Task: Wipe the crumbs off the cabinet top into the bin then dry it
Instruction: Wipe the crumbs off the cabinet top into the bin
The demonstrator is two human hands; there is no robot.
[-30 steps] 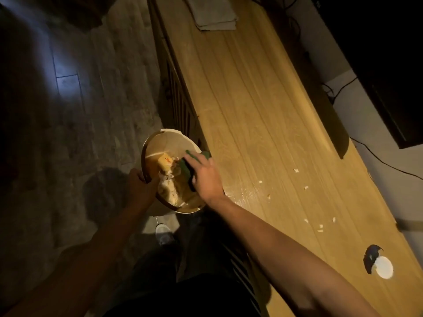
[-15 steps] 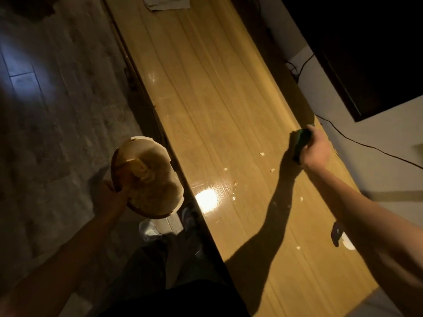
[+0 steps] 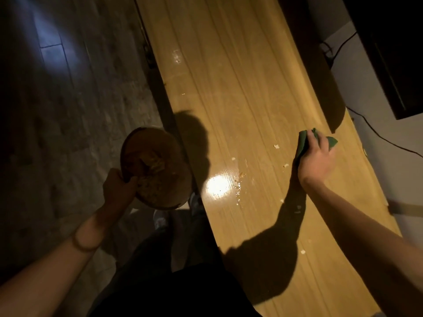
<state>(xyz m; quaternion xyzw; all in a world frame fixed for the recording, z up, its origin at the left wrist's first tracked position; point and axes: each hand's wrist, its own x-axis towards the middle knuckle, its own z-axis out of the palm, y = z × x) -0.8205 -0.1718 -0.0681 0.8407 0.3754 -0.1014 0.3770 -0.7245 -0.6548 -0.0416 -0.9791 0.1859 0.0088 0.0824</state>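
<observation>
— What's changed on your left just now?

— Little. My left hand [image 3: 117, 191] still has its fingers [image 3: 132, 180] closed over the near rim of the bin [image 3: 155, 170], holding it tipped, mouth up, just off the desk's [image 3: 229, 76] front edge. There's rubbish in it already, so one load of crumbs has gone in.

— And further right?

— That's the real change. A second ago my right hand [image 3: 317, 160] was over the bin with the green cloth [image 3: 303, 144]; it has since swung across to the desk's back edge. My fingers are clenched around the cloth, which is bunched in my fist and, I think, pressed to the wood — I can't quite see the contact.

— What does that mean for the job?

— I judge a fresh sweep is starting. The remaining crumbs [image 3: 276, 146] lie scattered between the cloth and the front edge, a few nearer me toward the right end, beside a wet, glossy patch. They'd be dragged forward to the bin. Drying hasn't begun — no dry towel is in view.
</observation>
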